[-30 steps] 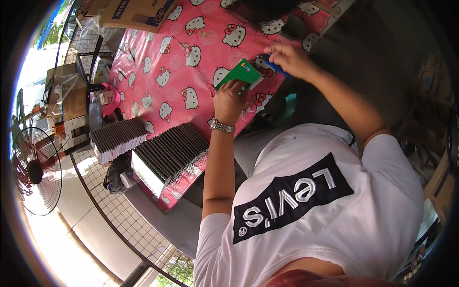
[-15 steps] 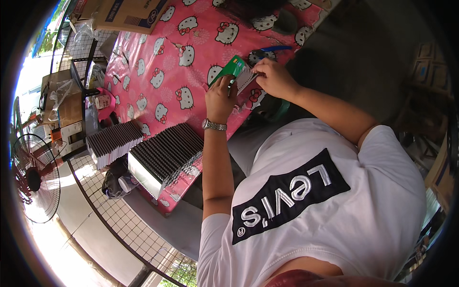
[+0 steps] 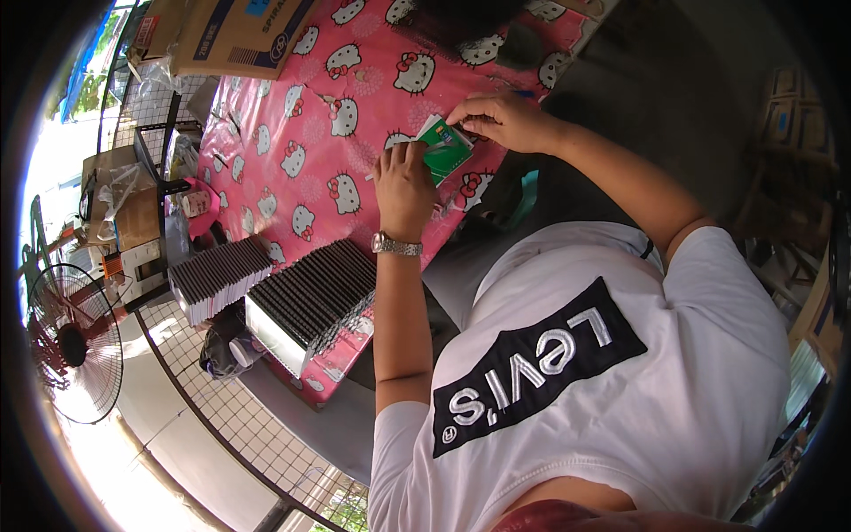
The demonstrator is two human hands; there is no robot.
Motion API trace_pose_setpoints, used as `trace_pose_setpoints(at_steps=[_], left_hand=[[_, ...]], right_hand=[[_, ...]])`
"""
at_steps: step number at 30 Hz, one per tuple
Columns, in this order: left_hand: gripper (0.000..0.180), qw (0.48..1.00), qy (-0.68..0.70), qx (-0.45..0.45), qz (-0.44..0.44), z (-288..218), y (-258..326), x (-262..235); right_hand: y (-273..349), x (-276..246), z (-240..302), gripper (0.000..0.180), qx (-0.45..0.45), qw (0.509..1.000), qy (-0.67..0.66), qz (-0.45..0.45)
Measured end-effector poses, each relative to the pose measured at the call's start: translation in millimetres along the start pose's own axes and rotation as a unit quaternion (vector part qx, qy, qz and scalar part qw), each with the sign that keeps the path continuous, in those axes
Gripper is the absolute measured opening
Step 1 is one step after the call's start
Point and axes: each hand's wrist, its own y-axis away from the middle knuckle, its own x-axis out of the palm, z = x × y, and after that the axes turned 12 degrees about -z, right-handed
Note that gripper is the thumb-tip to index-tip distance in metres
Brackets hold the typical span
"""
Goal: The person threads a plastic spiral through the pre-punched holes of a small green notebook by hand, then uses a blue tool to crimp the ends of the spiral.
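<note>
A small notebook with a green cover (image 3: 449, 155) lies near the table's right-hand edge, its white page edges showing along the far side. My left hand (image 3: 406, 182), with a metal watch on its wrist, is closed over the notebook's left end, fingers curled on top and the thumb mostly hidden. At the far right corner of the notebook, my right hand (image 3: 507, 122) has its fingers bent and pinched together at the edge. A blue object (image 3: 525, 94) shows partly behind the right hand.
Black spiral-bound notebooks (image 3: 312, 288) stand in a row at the table's near left corner, beside a second row of notebooks (image 3: 220, 275). A cardboard box (image 3: 239, 40) sits at the far left on the pink table cover (image 3: 306, 168). A fan (image 3: 75, 344) stands left.
The green cover has swung from the left side over to the right, covering the white punched pages. My right hand has shifted slightly and stays at the notebook's corner.
</note>
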Motion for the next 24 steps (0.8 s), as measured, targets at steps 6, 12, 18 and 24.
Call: trace_pose_setpoints(at_steps=[6, 12, 18, 24], left_hand=[[0.017, 0.998, 0.021, -0.002, -0.061, -6.7, 2.3, 13.7], [0.019, 0.998, 0.023, 0.01, -0.054, -1.6, -0.2, 15.8], [0.017, 0.996, 0.032, 0.026, -0.085, -6.2, -1.9, 22.2], [0.016, 0.995, 0.049, 0.027, -0.083, -8.3, -0.7, 20.5]], right_hand=[[-0.4, 2.5, -4.4, 0.02, -0.07, 0.996, 0.041, -0.032], [5.9, 1.1, -0.8, 0.022, -0.098, 0.994, 0.032, -0.04], [4.4, -4.9, 7.1, 0.031, 0.099, 0.993, -0.058, 0.038], [2.6, -0.2, 5.5, 0.032, -0.081, 0.992, 0.07, -0.061]])
